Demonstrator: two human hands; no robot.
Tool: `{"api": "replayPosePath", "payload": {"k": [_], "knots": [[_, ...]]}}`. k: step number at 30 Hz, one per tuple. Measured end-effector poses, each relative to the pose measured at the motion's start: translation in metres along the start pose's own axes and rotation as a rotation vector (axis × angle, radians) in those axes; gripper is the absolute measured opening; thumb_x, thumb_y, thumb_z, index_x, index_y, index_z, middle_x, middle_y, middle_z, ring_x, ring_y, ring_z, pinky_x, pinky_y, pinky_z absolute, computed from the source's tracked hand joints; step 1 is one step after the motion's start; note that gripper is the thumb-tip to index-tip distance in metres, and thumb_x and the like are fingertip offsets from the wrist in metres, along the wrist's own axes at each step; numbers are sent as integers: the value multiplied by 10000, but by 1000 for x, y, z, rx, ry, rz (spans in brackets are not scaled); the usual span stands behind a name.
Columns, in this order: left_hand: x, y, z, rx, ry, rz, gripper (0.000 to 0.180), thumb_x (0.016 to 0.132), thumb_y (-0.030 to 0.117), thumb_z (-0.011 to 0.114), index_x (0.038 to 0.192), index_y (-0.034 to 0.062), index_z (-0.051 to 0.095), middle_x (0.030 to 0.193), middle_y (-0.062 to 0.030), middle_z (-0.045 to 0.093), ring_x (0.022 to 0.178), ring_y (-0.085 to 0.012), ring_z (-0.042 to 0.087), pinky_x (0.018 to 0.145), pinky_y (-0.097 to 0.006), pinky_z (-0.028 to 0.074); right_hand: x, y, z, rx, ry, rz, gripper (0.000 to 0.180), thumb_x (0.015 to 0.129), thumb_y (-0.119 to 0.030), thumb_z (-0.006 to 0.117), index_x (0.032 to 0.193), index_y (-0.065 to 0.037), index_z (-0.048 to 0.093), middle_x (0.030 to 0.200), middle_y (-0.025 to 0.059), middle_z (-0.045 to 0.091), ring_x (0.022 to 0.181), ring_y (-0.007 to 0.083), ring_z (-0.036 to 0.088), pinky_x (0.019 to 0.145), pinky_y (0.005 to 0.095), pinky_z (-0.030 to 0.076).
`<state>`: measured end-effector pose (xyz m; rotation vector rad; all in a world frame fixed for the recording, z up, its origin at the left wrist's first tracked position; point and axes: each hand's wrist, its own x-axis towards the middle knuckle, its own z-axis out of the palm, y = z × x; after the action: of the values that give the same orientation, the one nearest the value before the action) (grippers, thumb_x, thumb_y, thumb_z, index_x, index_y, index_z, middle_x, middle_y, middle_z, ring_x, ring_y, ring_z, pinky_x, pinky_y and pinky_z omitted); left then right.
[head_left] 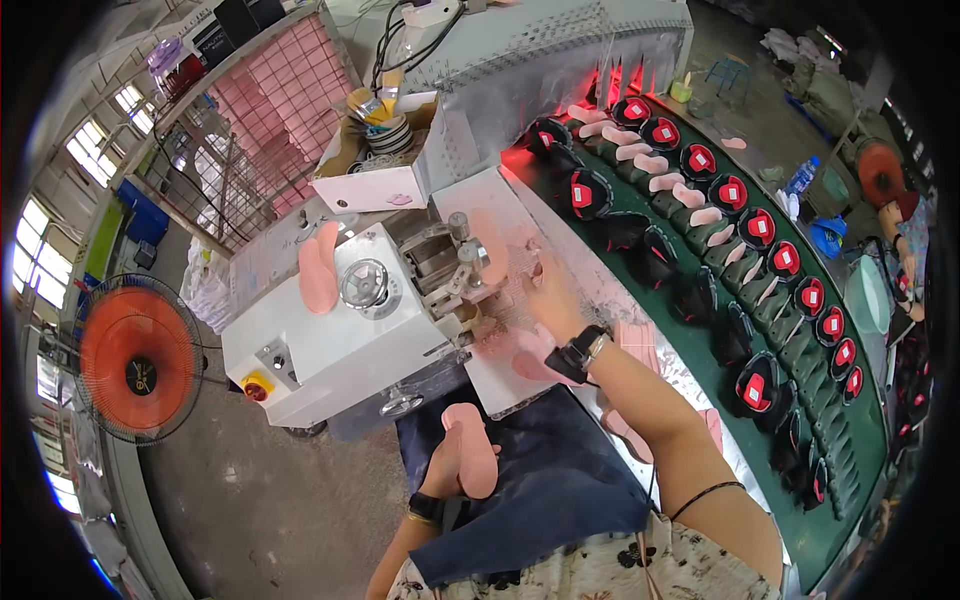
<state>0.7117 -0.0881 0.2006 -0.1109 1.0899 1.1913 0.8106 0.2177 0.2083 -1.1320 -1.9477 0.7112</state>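
Note:
Above my lap, my left hand (442,468) is closed round a pink insole (474,452), its thumb across the top. My right hand (552,295) reaches over a dusty pale work board (505,392), beside the rollers of a grey-white machine (335,345). Its fingers seem apart, and nothing shows in them. Another pink insole (490,240) lies just past those rollers. Below my right wrist, more pink insole pieces (535,352) rest on the board, partly covered by my watch and arm. One insole (318,270) lies on top of the machine, next to its handwheel (364,284).
On my right runs a green conveyor belt (655,300) with black shoes (586,193), red labels and pink insoles. A pink stack (636,343) sits beside my right forearm. An open box (375,185) of brushes and tape stands behind the machine. An orange fan (140,370) is at left.

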Motion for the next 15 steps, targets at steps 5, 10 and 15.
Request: {"api": "replayPosePath", "payload": {"k": [5,10,15], "knots": [[4,0,-9,27,-35,49,549,992,515,389,1161,12,529,926,-124,637,845,-281,670,726,-386,562,10,-10,-4,-330,28,-122,352,857,-300,626,1000,18,578,820,173,648,775,340,646,689,410,491],[-7,11,-5,61,-3,83,532,963,545,447,1124,49,548,896,-89,623,769,-256,652,693,-396,561,33,3,63,345,-135,389,401,817,-365,673,919,22,647,802,188,667,730,302,680,643,386,510],[9,-6,-42,157,-123,100,538,987,492,409,1197,10,525,1055,-172,645,958,-326,638,858,-439,517,60,24,35,387,-30,411,370,880,-284,635,1023,55,599,838,153,680,595,212,673,517,322,508]]}}
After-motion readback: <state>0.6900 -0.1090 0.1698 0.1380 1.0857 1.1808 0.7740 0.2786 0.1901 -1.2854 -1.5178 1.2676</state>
